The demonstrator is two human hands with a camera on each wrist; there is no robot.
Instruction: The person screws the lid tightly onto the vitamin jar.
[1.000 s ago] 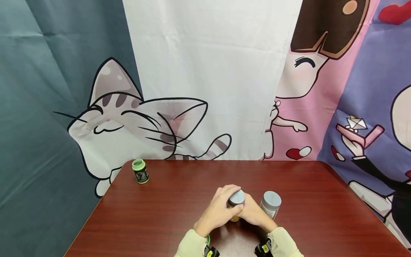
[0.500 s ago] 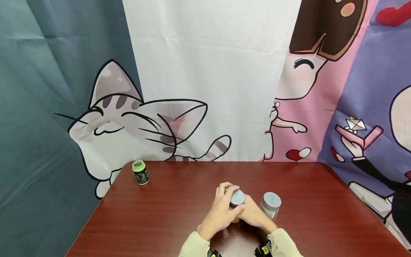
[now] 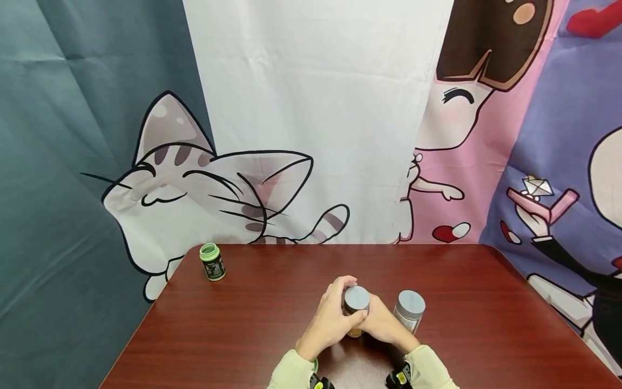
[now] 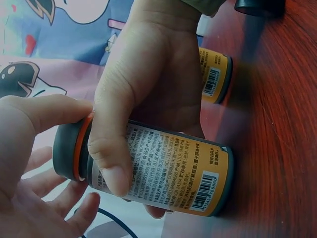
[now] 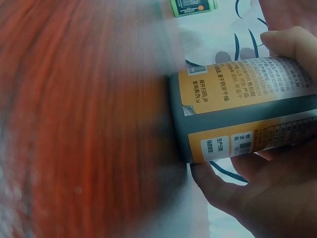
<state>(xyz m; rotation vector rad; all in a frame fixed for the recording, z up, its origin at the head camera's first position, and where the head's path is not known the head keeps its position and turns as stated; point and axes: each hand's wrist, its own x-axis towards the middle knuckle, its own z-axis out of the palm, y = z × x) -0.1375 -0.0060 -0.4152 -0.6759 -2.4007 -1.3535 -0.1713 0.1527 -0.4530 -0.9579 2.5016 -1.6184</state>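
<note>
1. The bench (image 3: 267, 297) is reddish brown and smooth, with streaks like wood. It goes out in front of the hands and to both sides, and a pale shine sits between the wrists.
2. Past the far edge hangs a big cloth (image 3: 320, 86) with teal, white, pink and purple parts. A smiling cat (image 3: 184, 200) is drawn on it, ahead and to the left of the hands.
3. The jar (image 4: 163, 171) is in both hands, in the middle, about upright. Its label is orange and pale, and its lid (image 3: 357, 299) is grey on top. I can't tell if its bottom touches the bench.
4. The left hand (image 3: 329, 321) pinches the lid, with thumb and fingers bent around it.
5. The right hand (image 3: 385, 323) is lower and grips the jar's body from the right.
6. Both arms reach in from the near side and meet, in pale sleeves (image 3: 430, 368).
7. A second jar (image 3: 410, 308) stands just right of the right hand.
8. A small green-and-black jar (image 3: 213, 263) stands far off to the left.
</note>
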